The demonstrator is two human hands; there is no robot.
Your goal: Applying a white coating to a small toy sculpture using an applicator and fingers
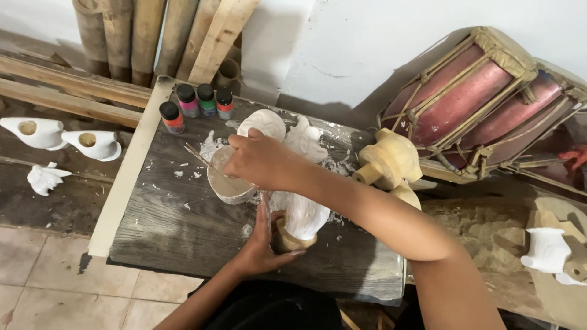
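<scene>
My left hand (264, 241) grips the base of a wooden carving (301, 217) that is coated white and lies on the dark wooden board (177, 226). My right hand (260, 160) reaches across it and holds a thin brush (202, 157) over a small cup (225, 183) of whitish paint. Behind the hand lie two more white-coated carved pieces (293, 131).
Several small paint bottles (197, 102) stand at the board's far left. White carved pieces (61, 137) lie on the left floor. An unpainted wooden carving (391, 162) sits right of the board, drums (483, 98) behind it, another white piece (547, 250) at far right. Bamboo poles (153, 36) lean against the wall.
</scene>
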